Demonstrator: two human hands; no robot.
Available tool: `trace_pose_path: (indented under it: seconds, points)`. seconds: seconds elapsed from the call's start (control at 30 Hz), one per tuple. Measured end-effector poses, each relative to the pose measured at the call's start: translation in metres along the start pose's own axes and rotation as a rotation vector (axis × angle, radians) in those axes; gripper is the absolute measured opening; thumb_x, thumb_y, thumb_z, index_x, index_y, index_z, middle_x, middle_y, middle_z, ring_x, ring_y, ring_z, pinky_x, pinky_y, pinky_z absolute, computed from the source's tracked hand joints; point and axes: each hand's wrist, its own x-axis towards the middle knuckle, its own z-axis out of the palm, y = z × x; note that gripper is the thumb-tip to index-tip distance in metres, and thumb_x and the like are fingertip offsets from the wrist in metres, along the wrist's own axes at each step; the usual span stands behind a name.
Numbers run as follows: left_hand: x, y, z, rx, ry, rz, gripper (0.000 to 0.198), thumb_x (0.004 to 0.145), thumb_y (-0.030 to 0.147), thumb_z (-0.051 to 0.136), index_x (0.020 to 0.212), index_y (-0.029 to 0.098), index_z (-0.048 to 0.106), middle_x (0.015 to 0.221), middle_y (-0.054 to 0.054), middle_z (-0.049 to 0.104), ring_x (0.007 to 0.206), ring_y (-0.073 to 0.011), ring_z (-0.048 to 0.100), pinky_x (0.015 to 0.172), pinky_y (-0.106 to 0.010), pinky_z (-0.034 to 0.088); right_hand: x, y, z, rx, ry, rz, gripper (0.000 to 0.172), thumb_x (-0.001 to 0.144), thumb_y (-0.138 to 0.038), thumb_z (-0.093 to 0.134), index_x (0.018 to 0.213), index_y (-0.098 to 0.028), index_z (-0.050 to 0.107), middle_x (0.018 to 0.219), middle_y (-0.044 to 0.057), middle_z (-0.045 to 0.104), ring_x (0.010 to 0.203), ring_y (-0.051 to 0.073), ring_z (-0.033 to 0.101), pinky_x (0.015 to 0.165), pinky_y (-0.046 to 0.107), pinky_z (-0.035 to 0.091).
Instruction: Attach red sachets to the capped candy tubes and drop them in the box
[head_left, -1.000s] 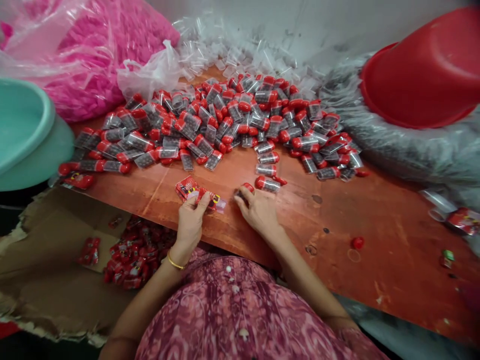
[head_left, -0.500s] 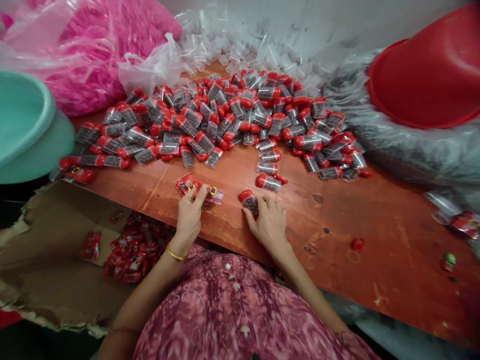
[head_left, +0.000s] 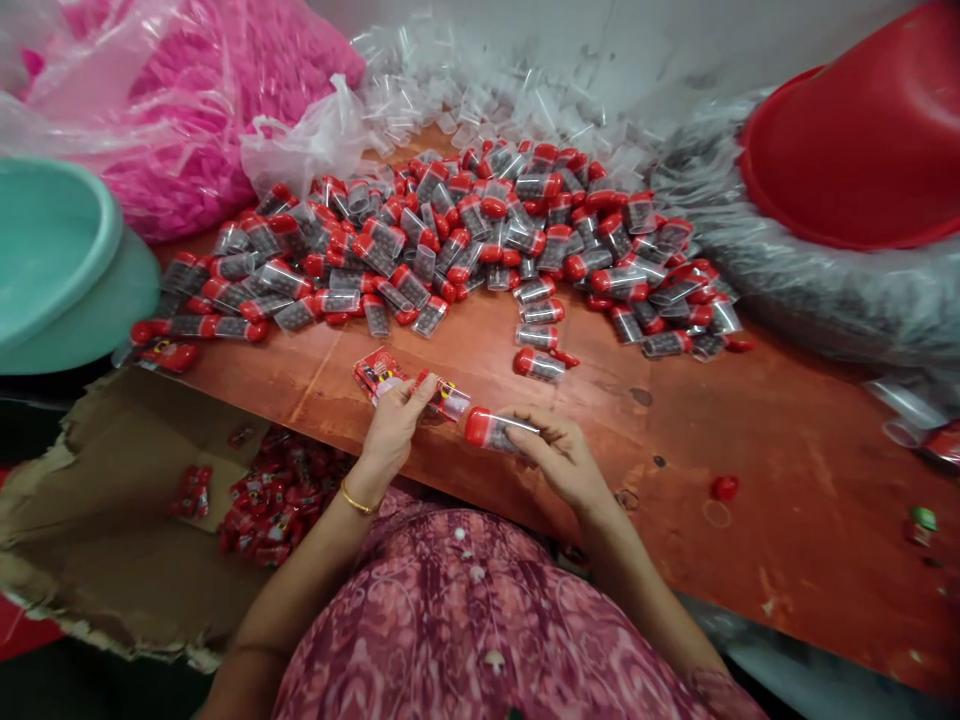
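Red-capped and half full of dark contents, a small clear plastic tube with a red cap (head_left: pixel 489 430) sits pinched in the fingertips of my right hand (head_left: pixel 561 458), lying almost level just above the near edge of the worn reddish-brown wooden table (head_left: pixel 757 440), seen through the head camera I am watching from afar. My left hand (head_left: pixel 391 432), a thin gold bangle (head_left: pixel 357 499) at its wrist, is closed on one end of a red printed plastic wrapper (head_left: pixel 448 399), whose free end lies just beside the tube's cap; I cannot tell whether the two touch. A second red printed wrapper (head_left: pixel 377 371) lies flat on the table just beyond the left hand. Farther back, a broad heap of matching red-capped tubes (head_left: pixel 450 240) spreads across the table, with a drift of empty clear tubes (head_left: pixel 487 95) behind it against the wall. A clear bag of bright pink pieces (head_left: pixel 187 110) fills the far left corner, above two stacked teal plastic basins (head_left: pixel 52 270). To the right, a tilted red plastic basin (head_left: pixel 862 150) rests on a grey-looking clear bag (head_left: pixel 817 290). Below the table's left edge, a torn brown cardboard box (head_left: pixel 112 570) holds a heap of red-wrapped tubes (head_left: pixel 277 495). One loose red cap (head_left: pixel 724 487) lies on the table, well apart from the right hand.
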Motion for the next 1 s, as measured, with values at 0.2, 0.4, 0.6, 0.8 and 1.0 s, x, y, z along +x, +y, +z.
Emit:
trace_pose_path:
  seconds: [0.2,0.4,0.6,0.8,1.0]
  points:
    - [0.001,-0.002,-0.005,0.077,-0.09,0.012,0.04,0.053,0.052,0.075,0.057,0.015,0.062,0.054,0.003,0.059,0.049,-0.0086,0.049,0.051,-0.021,0.042,0.01,0.001,0.0,-0.035,-0.049,-0.033,0.016,0.073,-0.031,0.058,0.075,-0.019,0.068,0.065,-0.001,0.062,0.054,0.01,0.05,0.05,0.022,0.041]
    - [0.001,0.001,-0.005,0.192,-0.123,0.097,0.038,0.059,0.052,0.072,0.058,0.015,0.062,0.055,0.002,0.057,0.052,-0.0088,0.048,0.053,-0.021,0.04,0.013,0.008,0.0,-0.063,0.01,-0.036,0.015,0.071,-0.031,0.059,0.075,-0.019,0.068,0.067,0.001,0.064,0.058,0.013,0.055,0.055,0.024,0.044]
    - [-0.002,0.0,0.0,0.16,-0.088,0.134,0.033,0.06,0.044,0.074,0.058,0.015,0.058,0.054,0.004,0.054,0.052,-0.0075,0.046,0.054,-0.02,0.038,0.013,0.019,0.007,-0.001,0.03,-0.023,0.018,0.074,-0.035,0.061,0.08,-0.019,0.067,0.073,0.001,0.066,0.063,0.014,0.058,0.06,0.026,0.047]
    - [-0.007,-0.007,0.015,-0.172,0.101,0.059,0.04,0.045,0.027,0.083,0.069,0.016,0.053,0.061,0.008,0.056,0.055,-0.0064,0.051,0.058,-0.02,0.042,0.012,0.031,0.023,-0.042,0.073,-0.119,0.023,0.083,-0.036,0.054,0.094,-0.02,0.064,0.085,0.003,0.068,0.074,0.015,0.06,0.069,0.028,0.049]
    - [-0.007,-0.011,0.019,-0.28,0.084,-0.073,0.041,0.048,0.029,0.082,0.077,0.015,0.057,0.071,0.003,0.063,0.064,-0.0087,0.059,0.065,-0.022,0.047,0.017,0.033,0.033,-0.152,0.113,-0.196,0.02,0.086,-0.033,0.048,0.095,-0.02,0.061,0.082,0.001,0.064,0.072,0.013,0.058,0.068,0.025,0.047]
